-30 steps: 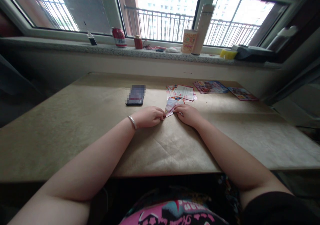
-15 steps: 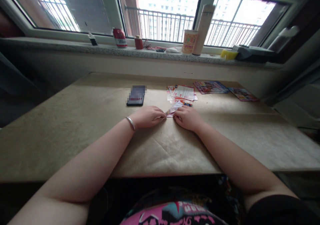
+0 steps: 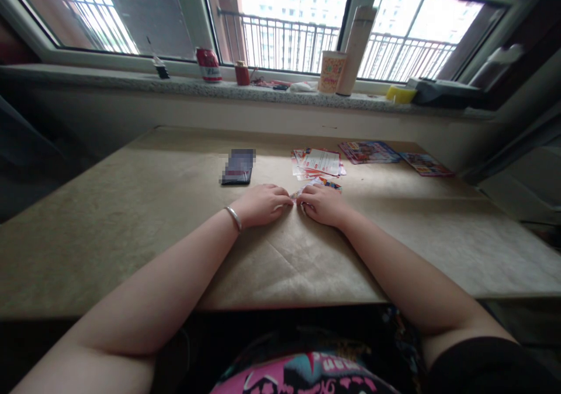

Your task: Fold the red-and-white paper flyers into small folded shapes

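Note:
A small folded piece of printed coloured paper (image 3: 325,183) lies flat on the tan table (image 3: 131,218), mostly hidden under my fingers. My left hand (image 3: 262,203), with a silver bangle on the wrist, pinches its near left corner with curled fingers. My right hand (image 3: 322,203) presses down on it from the right, fingertips almost touching those of the left hand. Just beyond the hands lies a small stack of printed leaflets (image 3: 319,162).
A dark phone (image 3: 238,166) lies left of the leaflets. Two more leaflets, one (image 3: 368,151) nearer and one (image 3: 425,163) further right, lie at the table's far right. The window sill holds a red can (image 3: 209,65), a paper cup (image 3: 331,72), a tall flask (image 3: 354,43) and a yellow object (image 3: 400,94).
The folded paper stood up between my hands a second ago; it has been pressed down flat, and my right hand has slid left until both hands' fingertips meet.

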### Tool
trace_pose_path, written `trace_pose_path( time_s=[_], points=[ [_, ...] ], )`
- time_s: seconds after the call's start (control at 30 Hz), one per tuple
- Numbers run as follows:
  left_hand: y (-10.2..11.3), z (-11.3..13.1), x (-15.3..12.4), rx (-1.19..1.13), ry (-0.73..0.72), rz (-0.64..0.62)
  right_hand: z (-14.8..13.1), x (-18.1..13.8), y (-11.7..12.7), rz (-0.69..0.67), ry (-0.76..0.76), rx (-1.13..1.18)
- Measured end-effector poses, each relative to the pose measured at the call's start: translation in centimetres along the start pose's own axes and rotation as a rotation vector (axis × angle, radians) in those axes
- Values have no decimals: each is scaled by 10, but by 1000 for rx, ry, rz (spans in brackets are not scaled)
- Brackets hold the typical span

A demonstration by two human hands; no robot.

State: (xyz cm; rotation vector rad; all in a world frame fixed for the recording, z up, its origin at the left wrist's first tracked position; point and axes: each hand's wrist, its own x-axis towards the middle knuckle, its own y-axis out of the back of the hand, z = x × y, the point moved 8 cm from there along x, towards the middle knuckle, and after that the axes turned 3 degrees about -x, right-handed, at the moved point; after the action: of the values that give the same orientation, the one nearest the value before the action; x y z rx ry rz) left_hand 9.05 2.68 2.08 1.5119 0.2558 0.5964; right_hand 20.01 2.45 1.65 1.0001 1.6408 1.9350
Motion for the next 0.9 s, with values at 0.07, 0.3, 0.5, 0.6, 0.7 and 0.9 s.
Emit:
trace_pose_path(
  time_s=[0.07,0.3,0.5,0.6,0.7,0.9],
  points=[
    [-1,1,0,12,-7,4,3,-2,0,-11,6,-1],
    [-7,6,1,111,-40,38,11,-7,-3,12,36,10],
    [-2,6,2,189,16,53,8,0,-7,55,19,14],
    [-1,4,2,177,29,52,7,4,-8,61,17,7],
    [-4,3,2,156,34,42,6,4,-7,53,41,26],
    [-5,3,2,138,42,28,14,-3,-3,39,11,78]
  ],
)
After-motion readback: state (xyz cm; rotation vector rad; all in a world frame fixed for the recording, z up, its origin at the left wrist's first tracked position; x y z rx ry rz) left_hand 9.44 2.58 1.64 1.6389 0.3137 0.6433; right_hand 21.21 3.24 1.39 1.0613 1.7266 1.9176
